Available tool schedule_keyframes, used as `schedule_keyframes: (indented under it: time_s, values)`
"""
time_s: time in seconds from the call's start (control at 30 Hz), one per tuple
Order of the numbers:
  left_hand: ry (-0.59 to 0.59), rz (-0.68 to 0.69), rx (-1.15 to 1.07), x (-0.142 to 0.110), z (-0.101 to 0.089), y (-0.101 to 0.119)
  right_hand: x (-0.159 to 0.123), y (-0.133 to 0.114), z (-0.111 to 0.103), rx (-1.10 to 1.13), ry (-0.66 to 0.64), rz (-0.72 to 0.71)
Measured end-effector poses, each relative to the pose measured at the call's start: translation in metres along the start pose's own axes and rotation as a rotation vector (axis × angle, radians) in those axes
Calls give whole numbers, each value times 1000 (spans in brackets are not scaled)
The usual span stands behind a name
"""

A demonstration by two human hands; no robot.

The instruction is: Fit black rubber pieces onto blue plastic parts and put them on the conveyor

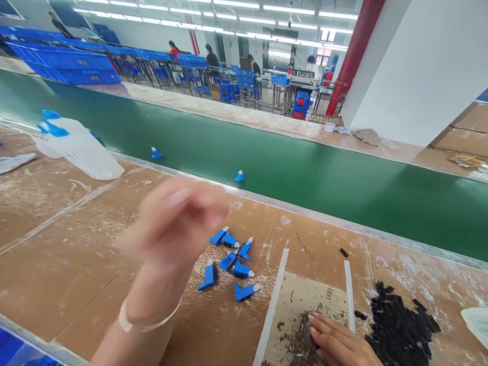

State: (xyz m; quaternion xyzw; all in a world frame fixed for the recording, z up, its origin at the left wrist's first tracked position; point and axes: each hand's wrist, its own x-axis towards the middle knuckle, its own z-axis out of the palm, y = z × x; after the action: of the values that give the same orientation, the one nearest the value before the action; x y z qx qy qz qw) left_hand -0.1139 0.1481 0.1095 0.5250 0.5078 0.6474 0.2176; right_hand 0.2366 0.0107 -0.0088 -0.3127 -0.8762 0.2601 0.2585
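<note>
My left hand [179, 223] is raised over the cardboard-covered bench, smeared by motion; whether it holds anything cannot be seen. Close to it on the bench lie several blue plastic pieces with white tips [227, 260]. Down at the front, the fingers of my right hand [341, 341] are together, with their tips against a small round clear object [307, 333]. That object sits on a wet, brown-smudged cardboard patch [303, 290] between two strips of white tape. A heap of small black pieces [400, 325] lies to the right of my right hand.
A green conveyor belt [305, 168] crosses behind the bench, carrying a blue piece [239, 176] and another [155, 152]. White plastic bottles with blue tops [82, 145] lie at left. Blue crates [72, 61] stand beyond the belt; people sit at far tables.
</note>
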Motion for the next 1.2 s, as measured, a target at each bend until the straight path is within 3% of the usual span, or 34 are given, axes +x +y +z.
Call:
schedule_keyframes:
  time_s: [0.17, 0.27, 0.33, 0.43, 0.53, 0.67, 0.77, 0.9, 0.97, 1.07, 1.13, 1.2]
  values:
    - [-45, -207, 415, 60, 63, -73, 0, 7, -3, 168, 38, 22]
    - [-61, -273, 594, 88, 85, -115, 0, 7, -9, 381, 130, 162]
    - [-106, -280, 673, 101, 93, -131, -1, 5, -12, 605, 252, 313]
    - [-216, -301, 737, 114, 102, -141, 0, 3, -12, 977, 507, 498]
    - [-311, -313, 759, 116, 111, -143, 6, 3, -13, 1215, 706, 522]
    - [-384, -268, 740, 104, 116, -142, 13, 2, -15, 1351, 764, 461]
    - [-391, -243, 680, 94, 121, -130, 15, -1, -15, 1387, 784, 445]
    - [-422, -236, 501, 62, 137, -94, 16, -5, -17, 1396, 815, 459]
    - [-508, -250, 376, 25, 140, -72, 15, -6, -18, 1412, 809, 464]
    - [-704, -313, 142, -50, 129, -37, 14, -10, -18, 1452, 778, 422]
    - [-856, -487, -320, -97, 115, -17, 15, -14, -16, 1443, 745, 385]
    - [-966, -659, -634, -131, 105, -3, 16, -19, -13, 1400, 761, 388]
